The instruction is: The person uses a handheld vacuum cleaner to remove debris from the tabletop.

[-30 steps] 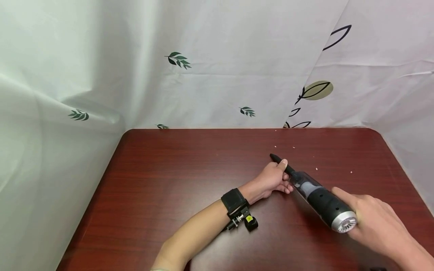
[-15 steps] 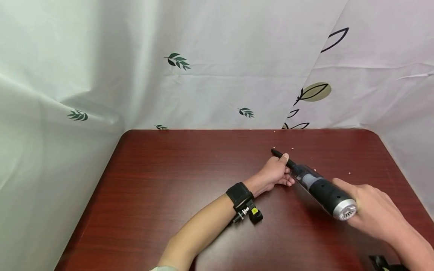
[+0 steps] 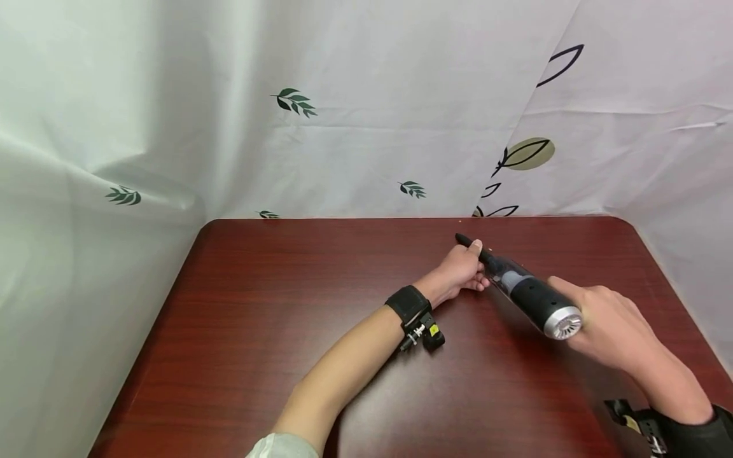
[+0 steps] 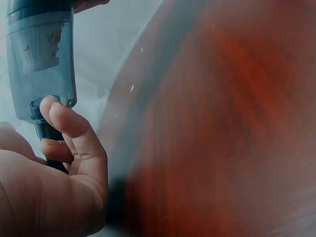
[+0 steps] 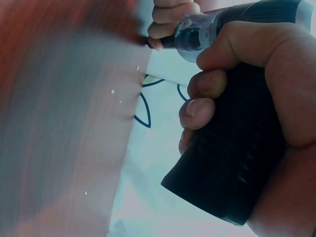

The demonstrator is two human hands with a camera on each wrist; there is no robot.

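A black, silver-ended handheld vacuum cleaner [image 3: 535,300] slants over the right part of the table, its thin nozzle [image 3: 464,239] toward the far edge. My right hand [image 3: 608,326] grips its ribbed black handle [image 5: 232,143], fingers wrapped round it in the right wrist view. At the front end, my left hand [image 3: 460,268] holds the nozzle with the thumb along it. The left wrist view shows the clear dust cup [image 4: 42,81] with a pale filter inside, just beyond my left fingertips [image 4: 69,120]. Small white bits [image 5: 112,92] lie scattered on the table near the nozzle.
The dark red wooden table [image 3: 275,331] has rounded far corners. White cloth [image 3: 355,146] with leaf prints hangs behind it and at both sides. Each wrist wears a black strap with a small camera, such as the left wrist camera [image 3: 433,337].
Both hands have moved the vacuum cleaner away from me toward the far table edge, slightly leftward at the end. Fewer white bits show in the head view. The right wrist strap has come into view.
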